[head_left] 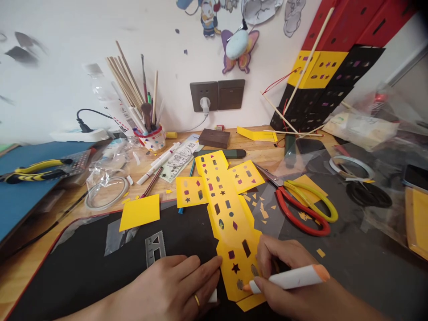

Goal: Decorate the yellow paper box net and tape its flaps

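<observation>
A yellow paper cutout (227, 191) shaped like an unfolded box lies on the black mat, covered with small dark and coloured shapes. My right hand (284, 276) grips a white marker (297, 277) with an orange end, its orange tip touching the cutout beside a grey shape near the bottom. Flat on the mat, my left hand (187, 285) has its fingers stretched out, the fingertips at the cutout's left edge. Partly under that hand is a white object (213, 296). Just above it sits a clear stencil ruler (155, 247).
Red and yellow scissors (301, 200) lie right of the cutout among yellow scraps (264, 213). A yellow square (140, 212) is at the left. Behind stand a brush cup (150, 136) and stacked patterned boxes (317, 69). Pliers (40, 170) rest at far left.
</observation>
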`<state>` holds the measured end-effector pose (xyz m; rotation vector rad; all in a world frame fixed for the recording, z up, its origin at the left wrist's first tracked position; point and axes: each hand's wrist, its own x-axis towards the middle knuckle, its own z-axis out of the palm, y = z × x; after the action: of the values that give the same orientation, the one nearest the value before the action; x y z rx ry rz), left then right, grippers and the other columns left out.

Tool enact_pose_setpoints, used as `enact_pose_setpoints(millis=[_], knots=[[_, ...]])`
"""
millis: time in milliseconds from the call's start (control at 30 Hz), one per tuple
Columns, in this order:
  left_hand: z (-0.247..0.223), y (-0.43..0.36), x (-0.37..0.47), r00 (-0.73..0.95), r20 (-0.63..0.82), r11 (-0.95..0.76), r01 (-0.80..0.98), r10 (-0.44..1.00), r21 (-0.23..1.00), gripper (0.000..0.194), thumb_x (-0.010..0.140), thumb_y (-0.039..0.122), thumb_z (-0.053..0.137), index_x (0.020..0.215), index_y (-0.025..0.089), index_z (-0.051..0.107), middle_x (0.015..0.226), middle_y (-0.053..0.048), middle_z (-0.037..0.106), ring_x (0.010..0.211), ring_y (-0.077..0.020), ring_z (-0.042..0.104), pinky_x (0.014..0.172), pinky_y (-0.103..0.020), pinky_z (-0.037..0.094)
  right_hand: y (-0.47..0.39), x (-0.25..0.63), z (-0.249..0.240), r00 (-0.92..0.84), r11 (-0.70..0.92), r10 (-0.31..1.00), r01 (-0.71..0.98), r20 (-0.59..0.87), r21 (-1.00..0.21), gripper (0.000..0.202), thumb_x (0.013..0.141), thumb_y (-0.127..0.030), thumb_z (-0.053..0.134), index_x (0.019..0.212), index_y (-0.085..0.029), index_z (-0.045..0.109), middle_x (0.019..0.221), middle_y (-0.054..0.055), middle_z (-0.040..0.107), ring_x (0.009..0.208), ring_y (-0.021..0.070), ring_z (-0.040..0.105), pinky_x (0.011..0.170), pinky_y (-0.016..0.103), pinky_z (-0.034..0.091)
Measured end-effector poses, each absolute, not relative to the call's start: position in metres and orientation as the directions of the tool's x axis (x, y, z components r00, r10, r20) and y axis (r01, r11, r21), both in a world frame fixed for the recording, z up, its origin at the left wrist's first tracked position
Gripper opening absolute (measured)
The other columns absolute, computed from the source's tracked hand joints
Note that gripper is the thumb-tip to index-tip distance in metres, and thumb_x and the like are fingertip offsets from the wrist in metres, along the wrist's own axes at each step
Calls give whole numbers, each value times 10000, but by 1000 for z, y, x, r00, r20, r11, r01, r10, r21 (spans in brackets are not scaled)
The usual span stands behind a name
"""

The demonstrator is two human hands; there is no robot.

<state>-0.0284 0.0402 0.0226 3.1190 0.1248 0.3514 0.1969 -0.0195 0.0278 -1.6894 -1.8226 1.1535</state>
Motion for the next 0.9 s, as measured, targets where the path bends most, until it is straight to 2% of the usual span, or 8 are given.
enact_pose_setpoints(millis=[100,167,367,500,667,767,900], knots=[[23,41,-29,976,202,-997,82,80,-4,235,880,189,477,1033,64,605,1097,-115,614,617,-151,565,449,-255,474,-18,195,30,-163,-112,950,618,-267,-778,196,629,-134,540,550,-201,373,512,-54,477,477,93,454,449,205,304],[23,41,-28,977,194,-996,88,83,-16,233,882,200,476,1026,72,607,1096,-110,615,606,-139,562,448,-247,469,-18,196,30,-162,-152,944,557,-287,-816,193,635,-145,541,552,-203,377,515,-52,465,472,94,439,443,208,303],[25,41,-28,990,125,-995,78,70,-55,248,877,198,486,1068,70,579,1107,-107,607,612,-134,562,451,-244,471,-16,210,27,-30,-206,976,185,-215,-961,278,683,-314,584,551,-211,362,545,-42,397,503,109,405,482,241,343],[28,40,-29,985,138,-993,110,103,-49,225,860,184,519,1061,102,579,1118,-88,605,646,-131,576,494,-236,495,-12,219,31,64,-218,974,21,-216,-976,388,680,-444,619,538,-209,344,523,-38,370,487,106,311,440,236,286],[33,41,-28,989,111,-991,110,102,-70,246,857,181,526,1091,121,567,1157,-62,587,653,-129,586,508,-228,503,-10,221,30,50,-260,961,-178,-272,-949,379,708,-448,609,543,-208,365,493,-52,317,456,98,282,438,232,284],[33,42,-28,992,91,-992,94,87,-78,235,868,172,501,1083,114,576,1163,-49,583,650,-134,591,517,-231,509,-8,222,24,68,-267,956,-209,-287,-941,339,736,-426,596,570,-212,392,490,-64,280,445,91,227,421,223,247],[29,42,-30,985,127,-992,123,120,-23,248,850,193,537,1078,103,573,1159,-57,586,665,-148,594,522,-249,509,-4,222,19,89,-228,968,-67,-234,-971,358,701,-473,621,569,-201,430,479,-58,327,444,87,248,411,225,179]])
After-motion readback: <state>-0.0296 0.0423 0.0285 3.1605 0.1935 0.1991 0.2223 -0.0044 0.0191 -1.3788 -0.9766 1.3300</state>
